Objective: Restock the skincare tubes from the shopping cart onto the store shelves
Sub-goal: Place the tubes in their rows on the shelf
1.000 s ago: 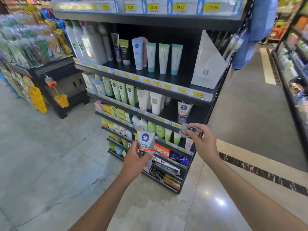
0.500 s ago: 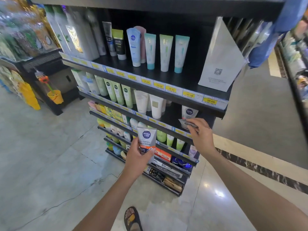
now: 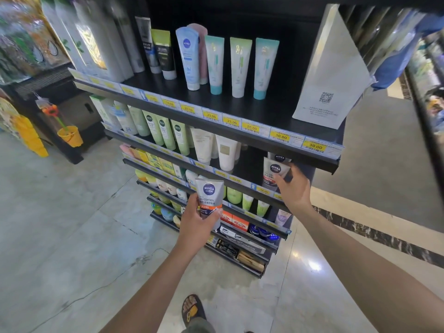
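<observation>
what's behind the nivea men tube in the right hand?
A second Nivea tube stands behind the held tube, which the right hand grips. Only its logo end shows; the rest, and anything deeper, is covered.

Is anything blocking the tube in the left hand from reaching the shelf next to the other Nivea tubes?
Only the right hand, gripping another Nivea tube at that spot. The shelf gap left of it looks free, with nothing between it and the tube in the left hand.

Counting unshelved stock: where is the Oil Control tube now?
Head view, centre: the Oil Control tube stands upright in the left hand, before the lower shelves, left of the right hand gripping a second tube.
</observation>
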`<move>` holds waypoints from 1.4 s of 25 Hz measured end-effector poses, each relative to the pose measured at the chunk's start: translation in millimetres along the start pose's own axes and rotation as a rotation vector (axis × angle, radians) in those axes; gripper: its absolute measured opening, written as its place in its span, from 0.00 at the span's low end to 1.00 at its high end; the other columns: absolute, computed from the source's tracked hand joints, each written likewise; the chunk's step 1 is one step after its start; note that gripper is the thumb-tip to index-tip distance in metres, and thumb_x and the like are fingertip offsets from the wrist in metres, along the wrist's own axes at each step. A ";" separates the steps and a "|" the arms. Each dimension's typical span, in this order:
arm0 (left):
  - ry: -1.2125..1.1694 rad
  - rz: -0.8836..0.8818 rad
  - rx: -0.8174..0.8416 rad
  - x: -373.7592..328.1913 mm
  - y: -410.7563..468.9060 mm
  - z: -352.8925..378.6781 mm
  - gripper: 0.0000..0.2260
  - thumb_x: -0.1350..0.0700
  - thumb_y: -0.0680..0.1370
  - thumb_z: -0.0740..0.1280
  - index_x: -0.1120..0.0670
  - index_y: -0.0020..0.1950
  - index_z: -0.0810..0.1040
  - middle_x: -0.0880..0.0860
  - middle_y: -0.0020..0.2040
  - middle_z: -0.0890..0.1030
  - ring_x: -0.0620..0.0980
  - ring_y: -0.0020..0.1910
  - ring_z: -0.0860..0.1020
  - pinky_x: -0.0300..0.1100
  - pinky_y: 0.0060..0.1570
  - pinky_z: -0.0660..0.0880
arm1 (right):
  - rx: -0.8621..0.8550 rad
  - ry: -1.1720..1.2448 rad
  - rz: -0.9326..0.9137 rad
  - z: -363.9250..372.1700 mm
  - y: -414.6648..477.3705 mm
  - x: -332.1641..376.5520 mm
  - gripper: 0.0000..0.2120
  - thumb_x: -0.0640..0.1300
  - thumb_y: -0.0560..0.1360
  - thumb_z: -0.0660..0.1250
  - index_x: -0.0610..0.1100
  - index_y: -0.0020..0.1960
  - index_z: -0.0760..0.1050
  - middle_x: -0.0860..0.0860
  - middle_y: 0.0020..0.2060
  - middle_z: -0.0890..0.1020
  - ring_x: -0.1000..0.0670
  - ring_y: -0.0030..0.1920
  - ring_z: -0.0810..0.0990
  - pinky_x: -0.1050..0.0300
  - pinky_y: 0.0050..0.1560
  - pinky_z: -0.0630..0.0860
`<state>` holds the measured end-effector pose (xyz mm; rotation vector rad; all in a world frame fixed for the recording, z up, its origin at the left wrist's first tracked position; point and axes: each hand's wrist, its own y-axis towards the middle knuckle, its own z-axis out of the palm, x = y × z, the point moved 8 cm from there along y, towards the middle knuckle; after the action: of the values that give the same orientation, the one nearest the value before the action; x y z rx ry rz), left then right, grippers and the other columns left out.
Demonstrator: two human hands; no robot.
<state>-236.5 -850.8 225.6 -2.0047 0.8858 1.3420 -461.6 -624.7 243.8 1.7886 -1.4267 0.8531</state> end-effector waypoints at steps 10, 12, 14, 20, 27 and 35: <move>-0.034 -0.015 0.006 8.8 5.0 7.0 0.20 0.52 0.76 0.77 0.41 0.61 0.71 0.43 0.55 0.82 0.42 0.53 0.82 0.34 0.47 0.76 | 0.137 -0.257 0.145 16.3 3.5 -35.5 0.24 0.61 0.72 0.75 0.54 0.63 0.72 0.55 0.52 0.82 0.47 0.56 0.82 0.44 0.54 0.82; -0.036 -0.014 0.002 11.7 5.8 7.9 0.21 0.52 0.75 0.77 0.41 0.62 0.71 0.43 0.56 0.82 0.43 0.54 0.82 0.36 0.49 0.77 | 0.133 -0.248 0.139 17.4 5.6 -34.7 0.22 0.61 0.72 0.74 0.55 0.61 0.73 0.55 0.53 0.82 0.47 0.56 0.83 0.42 0.55 0.82; -0.036 -0.023 -0.002 13.0 6.3 8.4 0.21 0.52 0.76 0.77 0.41 0.63 0.71 0.43 0.56 0.82 0.42 0.54 0.82 0.35 0.47 0.77 | 0.129 -0.219 0.130 18.6 7.2 -33.3 0.21 0.59 0.73 0.75 0.54 0.62 0.73 0.54 0.54 0.83 0.46 0.56 0.83 0.41 0.56 0.82; -0.015 -0.029 -0.008 11.6 8.9 8.8 0.21 0.52 0.77 0.76 0.42 0.64 0.71 0.41 0.55 0.81 0.40 0.52 0.82 0.29 0.43 0.75 | 0.127 -0.202 0.109 18.9 13.2 -31.2 0.22 0.55 0.74 0.76 0.50 0.62 0.73 0.53 0.53 0.83 0.46 0.55 0.83 0.44 0.55 0.82; -0.028 -0.034 0.003 13.8 13.6 18.5 0.20 0.52 0.75 0.77 0.43 0.63 0.72 0.42 0.54 0.82 0.37 0.50 0.82 0.32 0.44 0.77 | 0.132 -0.273 0.111 19.8 18.7 -30.4 0.25 0.59 0.73 0.75 0.51 0.65 0.72 0.51 0.60 0.83 0.44 0.58 0.83 0.40 0.57 0.82; -0.036 -0.011 0.113 -0.4 10.1 53.6 0.21 0.50 0.74 0.78 0.43 0.63 0.73 0.43 0.55 0.82 0.38 0.51 0.82 0.36 0.48 0.80 | 0.112 -0.441 0.001 -3.4 -3.0 -30.2 0.17 0.59 0.76 0.70 0.53 0.62 0.77 0.53 0.57 0.83 0.49 0.54 0.81 0.45 0.56 0.82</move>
<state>-274.7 -816.6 206.8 -1.8912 0.9121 1.2886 -464.4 -605.3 220.2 2.1549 -1.6767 0.5661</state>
